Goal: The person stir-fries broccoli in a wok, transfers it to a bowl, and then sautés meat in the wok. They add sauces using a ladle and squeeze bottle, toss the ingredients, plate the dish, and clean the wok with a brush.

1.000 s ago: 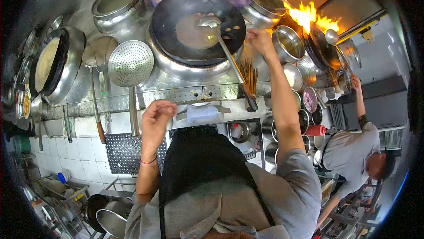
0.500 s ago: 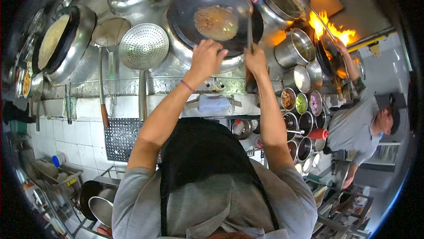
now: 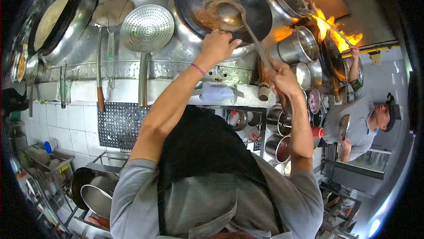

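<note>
My left hand [image 3: 217,48] is at the near rim of a black wok [image 3: 258,18], its fingers curled over the edge and its thumb sticking out to the right. In my right hand [image 3: 285,79] is the long handle of a metal ladle [image 3: 229,14], slanting up and left into the wok. The ladle's bowl rests in a brownish sauce [image 3: 207,18] with small bits at the wok's bottom. Left of the wok, a perforated skimmer [image 3: 147,28] lies on the steel stove top.
A second wok [image 3: 55,20] with pale liquid stands far left. Flames [image 3: 333,29] rise at right, where a co-worker [image 3: 349,115] holds a ladle [image 3: 344,126]. Steel pots [image 3: 300,45] and seasoning containers [image 3: 277,146] line my right side. A bamboo brush [image 3: 264,86] stands beside the stove edge.
My right hand has moved right and toward me, and the ladle now slants with its bowl down in the sauce. My left hand stays at the wok's rim. The view has shifted slightly.
</note>
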### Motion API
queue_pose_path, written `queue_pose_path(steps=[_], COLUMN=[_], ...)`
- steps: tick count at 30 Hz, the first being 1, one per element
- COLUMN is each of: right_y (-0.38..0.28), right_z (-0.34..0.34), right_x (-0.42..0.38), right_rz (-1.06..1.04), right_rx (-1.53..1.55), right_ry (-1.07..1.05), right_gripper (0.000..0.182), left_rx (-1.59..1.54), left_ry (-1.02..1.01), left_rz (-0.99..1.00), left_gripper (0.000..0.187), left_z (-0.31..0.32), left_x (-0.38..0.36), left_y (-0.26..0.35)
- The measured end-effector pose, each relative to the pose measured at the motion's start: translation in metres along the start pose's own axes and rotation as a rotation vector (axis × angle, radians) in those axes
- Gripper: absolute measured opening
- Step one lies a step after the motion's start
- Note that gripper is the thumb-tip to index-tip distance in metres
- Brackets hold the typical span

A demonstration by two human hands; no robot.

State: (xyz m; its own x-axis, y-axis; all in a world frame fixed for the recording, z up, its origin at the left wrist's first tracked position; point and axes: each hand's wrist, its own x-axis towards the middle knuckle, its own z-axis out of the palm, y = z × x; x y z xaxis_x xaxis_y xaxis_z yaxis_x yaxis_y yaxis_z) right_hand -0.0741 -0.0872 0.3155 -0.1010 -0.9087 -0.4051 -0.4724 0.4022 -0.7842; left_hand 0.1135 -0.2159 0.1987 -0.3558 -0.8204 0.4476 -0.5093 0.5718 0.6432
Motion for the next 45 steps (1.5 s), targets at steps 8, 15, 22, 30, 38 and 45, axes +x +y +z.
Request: queue_pose_path(steps=[8, 15, 22, 30, 38, 45], right_y=[0.011, -0.004, 0.007, -0.010, 0.013, 0.022], right_z=[-0.007, -0.020, -0.002, -0.016, -0.003, 0.009], right_x=[0.023, -0.015, 0.062, 0.013, 0.038, 0.038], right_rz=[-0.281, 0.034, -0.112, -0.081, -0.032, 0.367], right_rx=[-0.128, 0.463, 0.140, 0.265, 0.133, 2.171], right_ry=[0.392, 0.083, 0.246, 0.084, 0.186, -0.537], right_gripper=[0.022, 0.015, 0.034, 0.038, 0.017, 0.036], left_rx=[-0.024, -0.079, -0.056, 0.024, -0.085, -0.047], left_ry=[0.101, 0.085, 0.034, 0.085, 0.100, 0.061], left_rz=[0.080, 0.053, 0.023, 0.091, 0.059, 0.059], left_gripper=[0.030, 0.031, 0.032, 0.031, 0.031, 0.030], left_z=[-0.024, -0.038, -0.036, -0.018, -0.016, -0.029], left_x=[-0.025, -0.028, -0.031, -0.019, -0.016, -0.030], left_y=[0.051, 0.056, 0.062, 0.032, 0.036, 0.053])
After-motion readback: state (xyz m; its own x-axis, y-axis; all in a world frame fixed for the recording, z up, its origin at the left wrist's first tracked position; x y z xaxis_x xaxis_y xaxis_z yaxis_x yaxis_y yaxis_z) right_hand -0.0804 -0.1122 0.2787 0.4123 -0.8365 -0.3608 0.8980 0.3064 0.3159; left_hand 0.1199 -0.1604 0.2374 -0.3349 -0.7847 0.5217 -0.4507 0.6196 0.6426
